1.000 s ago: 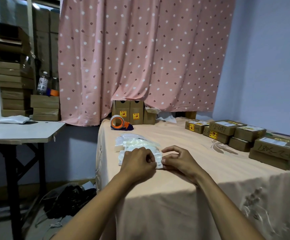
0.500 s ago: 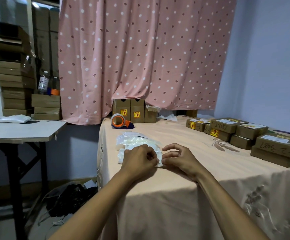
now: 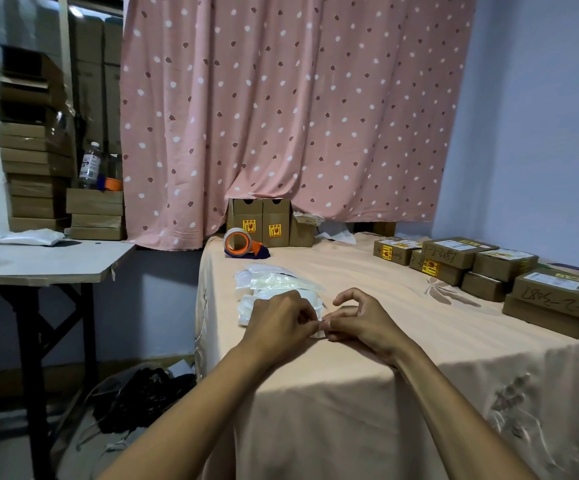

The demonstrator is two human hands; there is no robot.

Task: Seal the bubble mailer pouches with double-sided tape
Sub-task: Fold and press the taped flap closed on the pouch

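Both hands meet mid-frame, left hand (image 3: 281, 320) and right hand (image 3: 364, 323) pinching the near edge of a white pouch (image 3: 310, 299) lying on the peach tablecloth (image 3: 350, 375), more pouches (image 3: 270, 280) just behind, tape dispenser (image 3: 243, 242) further up.

left hand (image 3: 281, 323), right hand (image 3: 364, 323), fingers pinched together

- The table (image 3: 350, 368) is covered by a peach cloth.
- White pouches (image 3: 274, 289) are piled near its left edge.
- A tape dispenser (image 3: 243, 242) and upright cartons (image 3: 263, 223) are set at the far-left corner.
- Labelled brown boxes (image 3: 488, 268) are stacked along the right side.
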